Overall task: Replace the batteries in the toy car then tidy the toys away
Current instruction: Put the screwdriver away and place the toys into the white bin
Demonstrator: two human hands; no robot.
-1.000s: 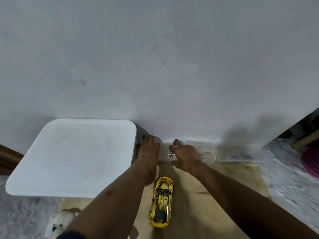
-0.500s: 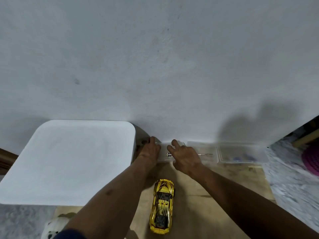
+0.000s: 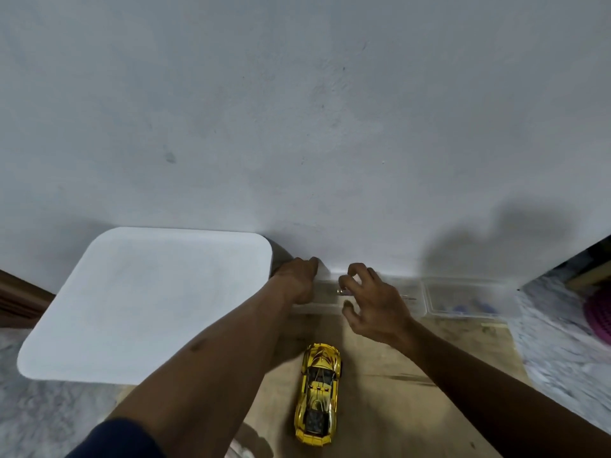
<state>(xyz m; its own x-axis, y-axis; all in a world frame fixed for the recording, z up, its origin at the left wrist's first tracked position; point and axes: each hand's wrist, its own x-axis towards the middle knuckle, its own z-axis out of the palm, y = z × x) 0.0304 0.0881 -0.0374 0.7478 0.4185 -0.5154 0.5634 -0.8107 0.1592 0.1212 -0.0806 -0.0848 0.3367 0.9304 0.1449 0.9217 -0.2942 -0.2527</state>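
Observation:
The shiny yellow toy car stands on a wooden board, nose toward the wall. A small clear plastic box sits against the wall beyond it, with a screwdriver lying in or on it. My left hand grips the box's left end, fingers bent over its far corner. My right hand hovers over the box's middle, fingers and thumb curled apart like a claw. The screwdriver's handle end shows in the gap between them. I cannot see the hand touching anything.
A big white bin lid fills the left side beside my left arm. A second clear box holding small blue things stands to the right along the wall. Grey carpet borders the board, with a purple object at the far right.
My right hand has lifted off the clear box and its fingers have curled up. My left hand stays at the box's left end. The view has shifted slightly.

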